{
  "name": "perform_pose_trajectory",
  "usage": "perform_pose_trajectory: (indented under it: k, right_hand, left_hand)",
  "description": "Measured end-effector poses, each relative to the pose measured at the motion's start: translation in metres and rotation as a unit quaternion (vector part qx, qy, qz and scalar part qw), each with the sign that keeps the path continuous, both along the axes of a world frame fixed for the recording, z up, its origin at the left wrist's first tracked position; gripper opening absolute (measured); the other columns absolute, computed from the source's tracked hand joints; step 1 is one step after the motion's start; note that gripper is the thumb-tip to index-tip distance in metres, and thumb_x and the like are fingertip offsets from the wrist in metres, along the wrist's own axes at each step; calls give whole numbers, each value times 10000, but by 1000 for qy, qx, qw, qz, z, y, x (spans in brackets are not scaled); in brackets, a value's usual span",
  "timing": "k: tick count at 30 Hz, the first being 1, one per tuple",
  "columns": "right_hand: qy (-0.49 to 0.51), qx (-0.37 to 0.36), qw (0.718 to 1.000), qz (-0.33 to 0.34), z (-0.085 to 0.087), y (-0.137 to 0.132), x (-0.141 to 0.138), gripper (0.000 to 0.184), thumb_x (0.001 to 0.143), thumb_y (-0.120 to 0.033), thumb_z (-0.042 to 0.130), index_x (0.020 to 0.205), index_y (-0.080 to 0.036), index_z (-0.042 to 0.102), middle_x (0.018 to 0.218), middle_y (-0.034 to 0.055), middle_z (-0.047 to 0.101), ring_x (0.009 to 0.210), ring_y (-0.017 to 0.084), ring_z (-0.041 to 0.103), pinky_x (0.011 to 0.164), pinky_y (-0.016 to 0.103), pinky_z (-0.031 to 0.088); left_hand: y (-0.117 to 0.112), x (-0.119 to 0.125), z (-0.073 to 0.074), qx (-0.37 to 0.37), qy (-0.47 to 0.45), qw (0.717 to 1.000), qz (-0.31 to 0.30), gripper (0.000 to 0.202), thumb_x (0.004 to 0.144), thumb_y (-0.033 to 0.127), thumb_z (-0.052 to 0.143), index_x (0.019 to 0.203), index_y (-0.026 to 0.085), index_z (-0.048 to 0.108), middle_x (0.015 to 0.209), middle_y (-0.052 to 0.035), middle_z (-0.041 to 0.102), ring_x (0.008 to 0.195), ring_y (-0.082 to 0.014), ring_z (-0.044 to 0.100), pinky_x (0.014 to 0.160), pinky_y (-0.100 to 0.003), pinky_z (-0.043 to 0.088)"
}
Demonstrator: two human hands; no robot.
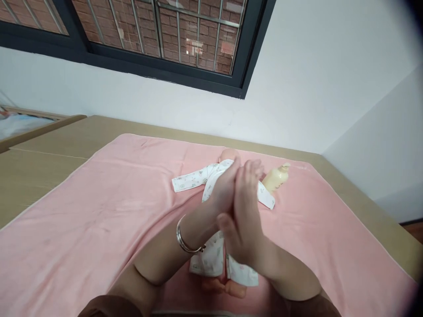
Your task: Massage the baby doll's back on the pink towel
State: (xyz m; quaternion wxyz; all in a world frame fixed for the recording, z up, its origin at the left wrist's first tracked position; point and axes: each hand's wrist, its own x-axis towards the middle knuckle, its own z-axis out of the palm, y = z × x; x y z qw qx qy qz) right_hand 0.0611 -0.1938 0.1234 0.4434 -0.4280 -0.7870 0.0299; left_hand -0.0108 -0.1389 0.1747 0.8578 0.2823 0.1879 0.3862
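A baby doll [228,155] in a white printed suit [193,178] lies on its back on a pink blanket [99,211], head away from me, bare feet toward me. My left hand [223,189] and my right hand [244,215] are pressed palm to palm above the doll's middle, fingers stretched out and together, nothing visible between them. A silver bangle [185,240] circles my left wrist. A cream pump bottle [277,176] lies on the blanket just right of the doll's shoulder, beyond my right fingertips.
The blanket covers a tan wooden surface [39,163] that runs to a white wall. A dark-framed window [158,66] with bars is above. A wooden frame edge [39,127] shows at far left. The floor drops away at far right.
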Motion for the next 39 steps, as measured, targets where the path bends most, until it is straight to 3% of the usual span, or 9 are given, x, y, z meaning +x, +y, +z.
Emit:
perform_pose_trajectory:
  k: [4,10,18,20,23,27,30,33,39]
  right_hand:
    - [23,-48,994,99,-3,-11,-13,1007,927,-442,566,1583,-273,-179,1671,26,-111,1530,387,-76,1228,701,38]
    - [95,-169,968,157,13,-15,-5,839,991,-381,477,1604,-255,-80,1679,8,-23,1546,275,-67,1280,576,62]
    - [268,-248,912,187,8,5,13,652,1040,-537,345,1597,-369,51,1670,-101,43,1551,149,16,1294,413,145]
    - [296,-241,907,179,9,14,14,621,1037,-566,312,1595,-367,126,1663,-107,120,1550,140,41,1295,388,152]
    - [316,-231,910,133,10,27,19,619,1038,-586,202,1601,-352,96,1655,-83,186,1542,139,132,1274,390,235]
    - [293,-191,937,-6,12,36,33,613,1038,-543,56,1607,-325,-13,1647,-50,228,1530,144,190,1254,405,266]
    - [270,-122,948,-119,18,38,48,580,1029,-440,-64,1593,-317,-116,1653,-31,215,1528,161,206,1241,435,273]
    - [223,-45,953,-202,24,40,62,567,1007,-392,-128,1559,-316,-231,1673,-23,115,1542,187,150,1224,484,285]
    - [126,38,949,-285,26,43,70,560,998,-399,-122,1512,-323,-329,1674,-26,-7,1554,221,30,1233,532,238]
  left_hand:
    - [11,-14,8,30,43,994,92,628,987,603,205,1415,265,516,1496,-73,523,1501,-252,335,1232,-453,306]
    - [24,-8,-3,130,73,955,257,602,1007,555,187,1423,258,506,1533,-40,483,1506,-183,322,1265,-363,237]
    - [-10,14,-17,208,149,896,364,444,1016,350,365,1446,315,469,1592,50,394,1559,-146,142,1284,-286,166]
    - [-19,16,-21,207,165,898,352,445,1004,338,416,1446,332,473,1578,56,416,1564,-139,89,1280,-255,167]
    - [-25,23,-31,211,191,911,299,453,1002,360,418,1451,340,474,1530,45,482,1567,-144,66,1291,-267,150]
    - [-36,32,-42,332,206,900,190,517,1013,443,330,1503,302,415,1562,17,437,1574,-180,28,1313,-345,12]
    - [-50,32,-42,385,176,900,106,580,1007,486,314,1547,275,338,1597,-11,383,1576,-207,36,1314,-384,9]
    - [-59,28,-38,353,143,924,41,642,986,530,361,1564,257,295,1597,-37,382,1573,-228,76,1313,-416,48]
    - [-47,23,-30,295,77,952,-12,581,996,554,315,1498,286,436,1590,-4,399,1560,-221,165,1314,-399,95]
